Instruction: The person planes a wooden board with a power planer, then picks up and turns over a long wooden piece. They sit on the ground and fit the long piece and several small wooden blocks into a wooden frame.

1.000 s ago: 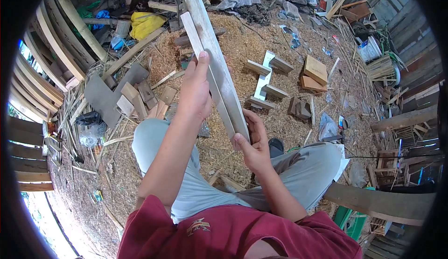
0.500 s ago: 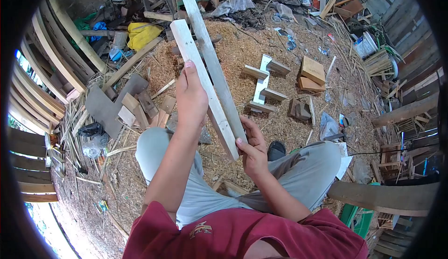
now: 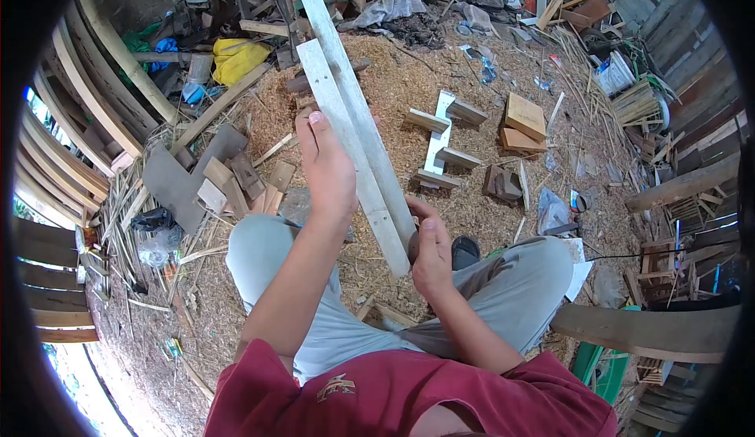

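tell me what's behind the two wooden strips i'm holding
Sawdust and some dark wood show past the edges of the wooden strips; whatever lies directly behind them is covered and can't be seen.

Left hand: gripping, forearm toward one o'clock. Right hand: lower, fingers curled, forearm toward half past ten.

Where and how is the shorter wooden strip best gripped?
Probably near the middle of the shorter wooden strip, pinched across its width from the left: it is long, straight and slender, so a central hold should balance it, and the longer wooden strip runs along its right side. The left hand is on that left side, thumb against the strip.
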Action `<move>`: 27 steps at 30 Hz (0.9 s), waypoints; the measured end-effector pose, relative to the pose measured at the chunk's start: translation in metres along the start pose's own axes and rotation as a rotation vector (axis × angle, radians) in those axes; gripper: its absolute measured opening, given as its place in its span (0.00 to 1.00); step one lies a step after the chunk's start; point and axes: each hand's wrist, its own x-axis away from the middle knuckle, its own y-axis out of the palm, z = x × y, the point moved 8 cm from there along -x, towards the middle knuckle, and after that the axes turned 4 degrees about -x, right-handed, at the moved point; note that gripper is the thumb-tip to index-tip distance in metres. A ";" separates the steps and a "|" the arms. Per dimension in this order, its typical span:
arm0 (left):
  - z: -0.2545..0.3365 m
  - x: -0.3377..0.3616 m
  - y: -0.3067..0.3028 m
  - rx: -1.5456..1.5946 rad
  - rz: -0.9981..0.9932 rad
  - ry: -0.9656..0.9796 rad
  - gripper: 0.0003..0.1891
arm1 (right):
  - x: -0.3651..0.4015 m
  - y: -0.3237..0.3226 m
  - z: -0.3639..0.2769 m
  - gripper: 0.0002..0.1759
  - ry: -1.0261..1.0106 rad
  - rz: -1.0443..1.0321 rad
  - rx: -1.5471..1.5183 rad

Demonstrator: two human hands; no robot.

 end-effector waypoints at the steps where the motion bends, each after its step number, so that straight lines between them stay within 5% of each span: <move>1: -0.003 -0.002 -0.001 0.033 0.002 -0.018 0.22 | 0.000 0.003 -0.005 0.33 -0.023 -0.016 0.057; 11: -0.002 -0.009 -0.021 -0.056 0.121 -0.053 0.23 | -0.006 0.007 -0.007 0.40 -0.054 -0.136 0.046; 19: -0.022 -0.015 -0.033 -0.143 0.200 -0.109 0.20 | -0.002 0.012 -0.005 0.33 0.039 -0.154 0.061; 23: -0.037 -0.019 -0.038 0.053 0.217 -0.194 0.19 | -0.002 0.017 0.000 0.38 0.057 -0.198 0.172; 27: -0.036 -0.028 -0.040 0.082 0.182 -0.183 0.19 | 0.001 0.019 0.003 0.37 0.174 -0.178 -0.035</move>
